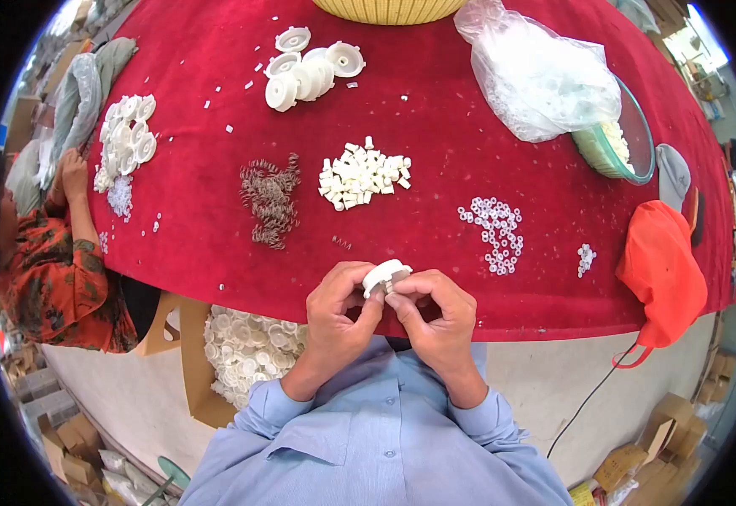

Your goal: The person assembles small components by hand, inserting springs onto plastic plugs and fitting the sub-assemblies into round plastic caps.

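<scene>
Just over the near edge of the red-covered table point(435, 244), my left hand point(334, 308) pinches a round white plastic cap point(385, 274), tilted on its side. My right hand point(440, 316) is closed too, thumb and forefinger pressed at the cap's underside on a small whitish piece, too hidden to name. Beyond my hands lie a few small metal springs point(342, 243), with a larger heap of springs point(268, 198) to the left. A pile of small cream plugs point(364, 177) sits straight ahead. Small translucent rings point(496, 234) are scattered to the right.
Several white caps point(313, 72) lie farther back. A clear plastic bag point(537, 80) leans against a green bowl point(612, 152) at the right, near a red cloth bag point(661, 266). A cardboard box point(198, 371) of white parts stands below left. A co-worker point(56, 270) sits at the left.
</scene>
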The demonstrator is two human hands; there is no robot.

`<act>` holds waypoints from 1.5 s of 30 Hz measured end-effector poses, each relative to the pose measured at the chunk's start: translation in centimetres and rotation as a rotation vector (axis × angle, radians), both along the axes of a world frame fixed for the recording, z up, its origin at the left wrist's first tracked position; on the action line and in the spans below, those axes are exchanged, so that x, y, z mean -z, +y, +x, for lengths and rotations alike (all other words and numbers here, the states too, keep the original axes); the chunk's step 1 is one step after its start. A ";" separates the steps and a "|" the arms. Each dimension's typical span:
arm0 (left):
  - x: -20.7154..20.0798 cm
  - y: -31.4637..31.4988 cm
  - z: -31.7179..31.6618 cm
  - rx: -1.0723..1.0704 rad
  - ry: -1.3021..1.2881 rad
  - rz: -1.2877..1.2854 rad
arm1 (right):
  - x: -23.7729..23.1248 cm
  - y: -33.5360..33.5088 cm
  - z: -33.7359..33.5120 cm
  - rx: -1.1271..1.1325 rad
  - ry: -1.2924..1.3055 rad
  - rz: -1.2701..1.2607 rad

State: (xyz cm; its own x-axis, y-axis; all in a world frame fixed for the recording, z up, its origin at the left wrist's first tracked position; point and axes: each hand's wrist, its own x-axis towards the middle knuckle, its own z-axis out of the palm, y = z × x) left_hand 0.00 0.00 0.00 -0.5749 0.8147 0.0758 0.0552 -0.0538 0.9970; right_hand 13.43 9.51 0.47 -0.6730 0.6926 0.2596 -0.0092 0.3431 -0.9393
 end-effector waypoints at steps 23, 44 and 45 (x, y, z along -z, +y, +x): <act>-0.6 -1.0 -0.3 0.121 -0.075 -0.046 | -1.7 1.5 -0.7 0.073 -0.094 -0.176; -0.1 -1.0 0.0 0.049 0.053 -0.044 | -2.2 2.2 -0.8 0.002 -0.176 -0.146; -0.1 -1.0 0.0 0.049 0.052 -0.043 | -2.2 2.3 -0.7 0.001 -0.178 -0.145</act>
State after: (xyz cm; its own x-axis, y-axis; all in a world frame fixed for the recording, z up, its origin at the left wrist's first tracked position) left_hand -0.03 -0.97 0.13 -0.5306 0.8449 0.0685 0.1052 -0.0146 0.9943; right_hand 12.73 11.85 2.64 -0.6983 0.7149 0.0347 0.1611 0.2042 -0.9656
